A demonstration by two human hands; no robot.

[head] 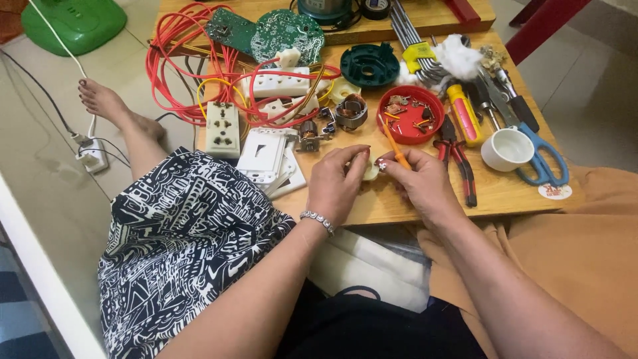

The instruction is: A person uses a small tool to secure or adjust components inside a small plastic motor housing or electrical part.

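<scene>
Our left hand [337, 181] pinches a small cream part [371, 171]; our right hand [420, 178] grips an orange screwdriver [395, 146] pointing toward 11 o'clock, at the red dish [435, 126].

Small pale round part [370, 171]: cream-white plastic, disc-like, mostly hidden by fingers, only its near-right edge showing. Held just above the near edge of the wooden table, centre of scene.

Orange screwdriver [397, 149]: slim orange shaft, tilted, top leaning far-left toward the red bowl, lower end at the round part. Tip hidden.
</scene>
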